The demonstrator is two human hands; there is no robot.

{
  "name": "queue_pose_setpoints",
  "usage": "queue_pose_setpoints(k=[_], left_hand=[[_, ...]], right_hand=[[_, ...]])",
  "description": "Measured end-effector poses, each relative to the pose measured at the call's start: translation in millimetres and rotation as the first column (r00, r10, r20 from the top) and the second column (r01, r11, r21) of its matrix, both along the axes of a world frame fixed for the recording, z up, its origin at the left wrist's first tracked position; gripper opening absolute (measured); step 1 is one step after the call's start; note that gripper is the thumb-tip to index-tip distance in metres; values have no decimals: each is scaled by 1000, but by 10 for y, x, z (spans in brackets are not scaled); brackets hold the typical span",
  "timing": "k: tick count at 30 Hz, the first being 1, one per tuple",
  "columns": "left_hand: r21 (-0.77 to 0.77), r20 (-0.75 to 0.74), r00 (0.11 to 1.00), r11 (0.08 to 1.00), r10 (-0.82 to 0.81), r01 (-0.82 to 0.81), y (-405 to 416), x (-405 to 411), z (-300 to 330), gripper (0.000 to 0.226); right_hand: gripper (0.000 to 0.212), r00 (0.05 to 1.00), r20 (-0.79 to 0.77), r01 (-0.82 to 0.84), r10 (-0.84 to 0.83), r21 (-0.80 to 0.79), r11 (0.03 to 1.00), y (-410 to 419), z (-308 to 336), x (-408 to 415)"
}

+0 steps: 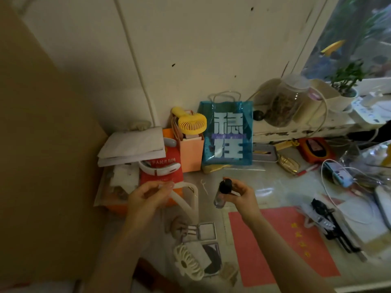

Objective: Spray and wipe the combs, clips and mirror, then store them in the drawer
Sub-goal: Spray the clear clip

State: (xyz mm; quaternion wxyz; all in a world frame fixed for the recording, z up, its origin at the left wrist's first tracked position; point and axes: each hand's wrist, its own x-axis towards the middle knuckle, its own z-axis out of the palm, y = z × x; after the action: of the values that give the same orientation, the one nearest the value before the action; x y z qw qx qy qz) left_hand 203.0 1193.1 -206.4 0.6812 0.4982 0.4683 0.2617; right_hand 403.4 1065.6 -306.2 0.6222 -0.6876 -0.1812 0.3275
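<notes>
Risk first: spray drifting past the cream comb [186, 199] onto the red booklet [161, 172] and the papers [132, 148] at ten o'clock behind it, judging from how near they sit to the line from nozzle to comb. Could also wet the red sheet [281, 244] at four o'clock under the right forearm. Slipping is a second worry: comb pinched only at its top edge, so a wet surface might let it swing or drop onto the clips below.

Left hand [146, 199], at nine o'clock of the scene's middle: fingers [167, 185] curled, pinching the comb's upper edge, the rest of the comb hanging down and to the right, clear of the table [273, 182]. Right hand [239, 195], at about three o'clock from the left: fingers wrapped round a small clear spray bottle [222, 195] with a black cap, thumb side near the cap; whether a fingertip rests on the pump cannot be told. Bottle held tilted, near the comb but apart from it.

Remaining task things at six o'clock, on the table: a brownish claw clip [177, 227], a folding mirror [208, 231] lying open just beside it, a cream flower-shaped clip [188, 264] nearer the body. No drawer in view. Looks like the spraying step, wiping and storing not yet done.
</notes>
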Motion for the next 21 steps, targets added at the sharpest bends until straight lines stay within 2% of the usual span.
queue_pose_setpoints(k=[2,6,11,16,21], left_hand=[[-19,-22,1000,1000,8,-8,19,-41,-108,24],[-36,-49,998,999,35,-37,14,-114,-257,37],[-62,-81,992,993,97,-102,-38,-148,-378,26],[-97,-99,989,989,107,-116,-56,-208,-473,23],[-126,-117,986,983,117,-131,-86,-248,-563,21]], right_hand=[[46,1000,4,16,-16,-33,999,29,-165,6],[41,999,24,42,-40,-82,996,83,-411,6],[38,997,35,77,-73,-153,985,88,-609,-59],[38,996,26,87,-85,-127,988,75,-679,-65],[47,999,9,36,-35,-174,984,40,-677,-54]])
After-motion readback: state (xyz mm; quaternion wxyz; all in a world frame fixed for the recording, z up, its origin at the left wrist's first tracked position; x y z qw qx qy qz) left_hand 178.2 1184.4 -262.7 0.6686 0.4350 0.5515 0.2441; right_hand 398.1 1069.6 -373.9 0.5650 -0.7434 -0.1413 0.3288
